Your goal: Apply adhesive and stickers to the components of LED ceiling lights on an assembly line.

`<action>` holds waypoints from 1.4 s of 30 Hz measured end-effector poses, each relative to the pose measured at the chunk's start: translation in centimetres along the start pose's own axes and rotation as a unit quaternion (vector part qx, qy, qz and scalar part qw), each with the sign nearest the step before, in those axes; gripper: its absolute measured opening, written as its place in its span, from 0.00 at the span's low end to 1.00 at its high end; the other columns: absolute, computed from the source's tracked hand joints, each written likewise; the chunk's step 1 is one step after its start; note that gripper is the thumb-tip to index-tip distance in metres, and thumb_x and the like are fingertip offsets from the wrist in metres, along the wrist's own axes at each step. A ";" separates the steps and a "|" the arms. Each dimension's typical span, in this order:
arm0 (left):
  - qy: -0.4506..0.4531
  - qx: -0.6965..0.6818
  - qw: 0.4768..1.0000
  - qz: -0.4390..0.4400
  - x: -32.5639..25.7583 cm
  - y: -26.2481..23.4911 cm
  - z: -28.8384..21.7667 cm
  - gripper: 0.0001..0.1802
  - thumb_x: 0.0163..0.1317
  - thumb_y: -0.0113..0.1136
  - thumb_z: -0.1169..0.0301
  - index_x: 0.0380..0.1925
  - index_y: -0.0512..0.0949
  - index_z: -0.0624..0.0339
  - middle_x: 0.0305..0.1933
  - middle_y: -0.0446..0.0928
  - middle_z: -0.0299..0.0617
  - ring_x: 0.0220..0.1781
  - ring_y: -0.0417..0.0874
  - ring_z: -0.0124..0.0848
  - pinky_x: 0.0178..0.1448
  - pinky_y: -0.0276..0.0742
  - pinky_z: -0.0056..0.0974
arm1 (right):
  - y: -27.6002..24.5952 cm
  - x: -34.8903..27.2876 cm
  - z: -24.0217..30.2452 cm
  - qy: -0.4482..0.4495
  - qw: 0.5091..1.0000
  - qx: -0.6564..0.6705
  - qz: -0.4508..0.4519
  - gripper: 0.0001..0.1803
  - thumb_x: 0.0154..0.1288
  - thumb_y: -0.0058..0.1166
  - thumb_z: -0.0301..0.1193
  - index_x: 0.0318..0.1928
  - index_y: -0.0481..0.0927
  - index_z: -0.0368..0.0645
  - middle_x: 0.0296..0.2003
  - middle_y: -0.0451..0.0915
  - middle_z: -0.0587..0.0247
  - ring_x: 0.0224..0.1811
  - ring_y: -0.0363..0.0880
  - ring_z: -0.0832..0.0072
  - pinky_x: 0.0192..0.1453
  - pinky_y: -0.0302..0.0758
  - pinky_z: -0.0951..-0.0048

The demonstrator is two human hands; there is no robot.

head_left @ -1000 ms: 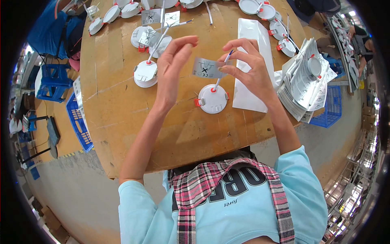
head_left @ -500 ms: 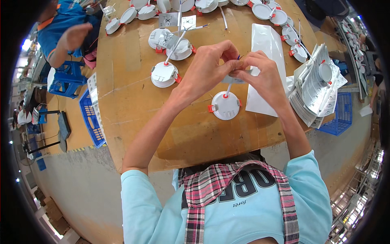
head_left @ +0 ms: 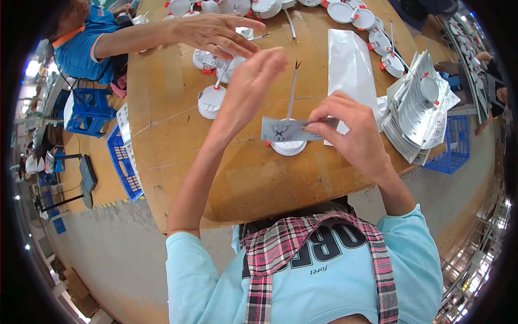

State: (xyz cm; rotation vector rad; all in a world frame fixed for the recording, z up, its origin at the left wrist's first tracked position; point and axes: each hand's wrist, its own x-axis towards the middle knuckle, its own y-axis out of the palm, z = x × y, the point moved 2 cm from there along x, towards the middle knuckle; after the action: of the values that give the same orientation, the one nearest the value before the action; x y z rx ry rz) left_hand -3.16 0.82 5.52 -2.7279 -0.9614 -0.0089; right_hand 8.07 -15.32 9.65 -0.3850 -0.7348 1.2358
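Note:
Between thumb and fingers, my right hand (head_left: pixel 349 128) pinches one end of a grey printed label (head_left: pixel 283 131). The label stretches leftward in front of a round white downlight (head_left: pixel 289 148), hiding its upper part. From that downlight a white cable (head_left: pixel 293 94) stands up, ending in thin dark wires. My left hand (head_left: pixel 252 78) is raised to the left of the cable, fingers stretched out and somewhat blurred, with nothing seen in it. Behind it, another downlight (head_left: pixel 211 101) lies on the table, and further ones are partly covered by hands.
A co-worker's open hand (head_left: pixel 218 33) reaches in from the upper left, near my left hand. A white plastic bag (head_left: pixel 350 65) lies right of the cable. Stacked printed sheets (head_left: pixel 404 127) stand at the right edge with a downlight (head_left: pixel 429 89) on top. Several downlights line the far side.
My hands have parted: the left moved up and left, away from the cable, while the right came down holding the label. The co-worker's arm now reaches across the table's far left.

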 end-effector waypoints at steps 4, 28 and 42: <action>0.005 -0.071 0.997 -0.005 -2.9 -0.3 -2.5 0.40 0.65 0.41 0.38 0.58 0.70 0.64 0.51 0.77 0.45 0.56 0.74 0.31 0.60 0.66 0.39 | -0.8 -0.3 -1.1 0.106 0.993 0.054 -0.007 0.07 0.53 0.64 0.26 0.33 0.82 0.36 0.28 0.81 0.57 0.29 0.78 0.68 0.35 0.74 0.70; -0.140 -0.121 0.983 0.001 -2.9 0.9 2.3 0.09 0.55 0.69 0.69 0.31 0.78 0.61 0.30 0.80 0.34 0.33 0.77 0.20 0.43 0.71 0.28 | 0.7 0.8 -5.5 0.215 0.969 0.101 0.061 0.11 0.59 0.59 0.30 0.39 0.82 0.35 0.32 0.81 0.63 0.35 0.77 0.79 0.41 0.73 0.75; -0.145 -0.158 0.977 -0.019 -1.2 1.1 3.4 0.08 0.53 0.69 0.69 0.29 0.80 0.61 0.31 0.81 0.38 0.36 0.78 0.22 0.49 0.69 0.29 | 1.5 1.6 -6.9 0.203 0.968 0.149 0.009 0.14 0.60 0.58 0.31 0.42 0.82 0.34 0.33 0.82 0.57 0.37 0.81 0.75 0.42 0.75 0.75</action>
State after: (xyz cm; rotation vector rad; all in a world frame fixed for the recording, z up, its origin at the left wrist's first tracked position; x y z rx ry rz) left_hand -3.70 0.05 1.90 -3.0606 -1.1794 0.2569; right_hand 12.00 -12.56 4.23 -0.3797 -0.1896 1.2118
